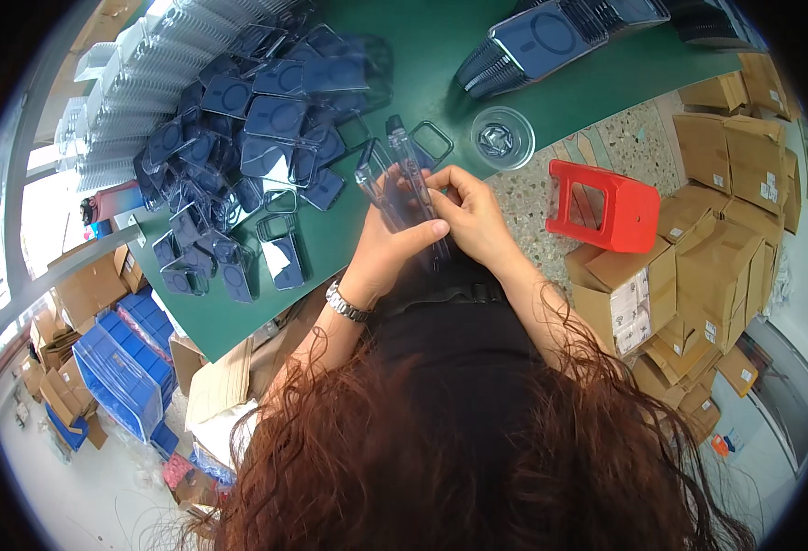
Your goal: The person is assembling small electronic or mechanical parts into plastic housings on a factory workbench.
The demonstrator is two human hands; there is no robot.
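Note:
Close to my body, by the front edge of the green table [266, 317], my two hands are together on see-through phone cases. My left hand [387, 243], with a metal watch on its wrist, is wrapped round a dark translucent phone case [410, 161] seen edge-on; a second clear piece spreads beside it on the left. The fingers of my right hand [470, 213] are curled and pinch the case's right side. Parts of the held pieces are hidden by my fingers. A loose case frame [433, 140] lies just beyond.
A heap of dark phone cases [275, 118] covers the left. Stacked clear trays [151, 83] stand behind it. Far right are a row of cases [546, 41] and a clear round tub [503, 138] with small parts. A red stool [603, 207] and cardboard boxes [712, 239] stand right.

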